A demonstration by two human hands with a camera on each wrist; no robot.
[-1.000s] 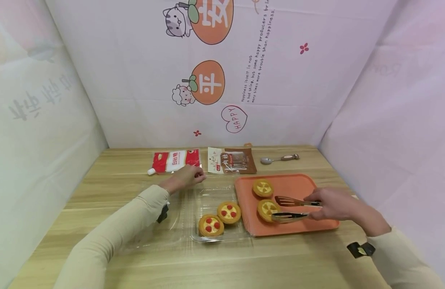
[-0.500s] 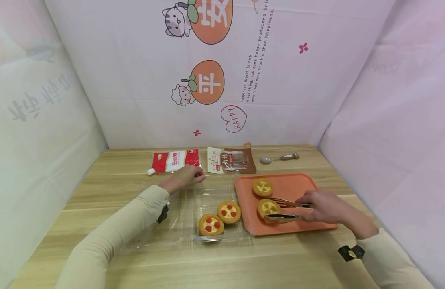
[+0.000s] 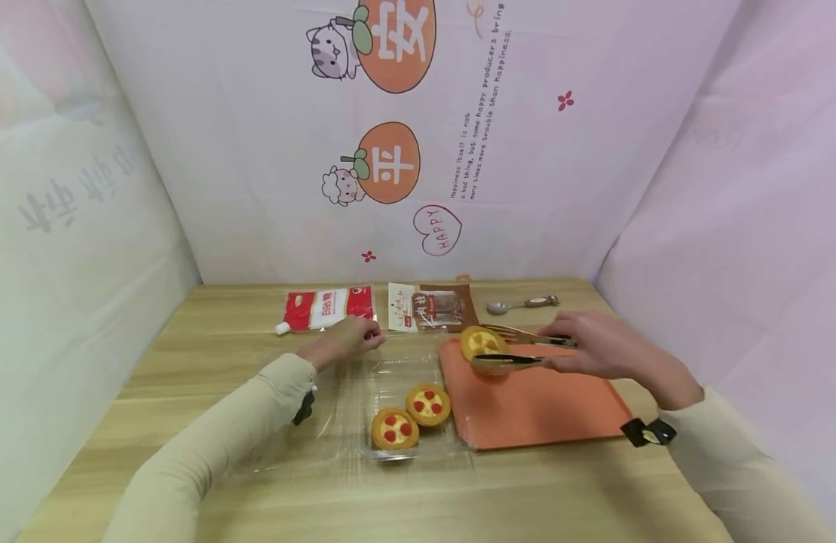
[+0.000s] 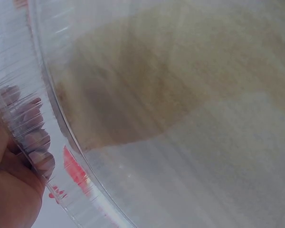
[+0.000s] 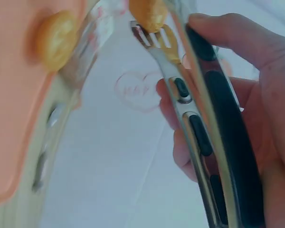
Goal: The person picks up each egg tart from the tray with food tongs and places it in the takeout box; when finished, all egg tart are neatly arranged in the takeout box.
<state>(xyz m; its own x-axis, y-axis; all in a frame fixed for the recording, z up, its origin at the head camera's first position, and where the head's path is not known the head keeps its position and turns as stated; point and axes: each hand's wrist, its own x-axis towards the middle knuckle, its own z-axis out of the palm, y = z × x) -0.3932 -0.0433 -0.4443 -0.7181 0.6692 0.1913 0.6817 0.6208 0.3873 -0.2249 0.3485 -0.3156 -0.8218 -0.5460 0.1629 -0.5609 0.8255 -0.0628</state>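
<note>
My right hand [image 3: 601, 343] grips a pair of metal tongs [image 5: 230, 142] with black-padded handles. Between the tong ends is a fruit-topped egg tart [image 3: 483, 343], raised over the orange tray [image 3: 540, 407]. In the right wrist view a second tart [image 5: 57, 40] sits on that tray; the raised one covers it in the head view. My left hand [image 3: 343, 339] holds the rim of the clear plastic lid [image 4: 109, 185], fingers curled behind it. The box base [image 3: 397, 369] joined to the lid contains two tarts with red toppings [image 3: 427, 405], at its near end.
Behind the box lie a red and white spouted pouch [image 3: 329, 308] and a brown packet [image 3: 434, 308]. A spoon [image 3: 526, 304] lies at the back right. The box's right edge meets the tray's left edge. Cloth walls enclose the wooden table [image 3: 309, 505] on three sides.
The tongs have closed around the nearer tart on the tray and lifted it, moving up and slightly left. The left hand stays at the lid. The head view has tilted a little.
</note>
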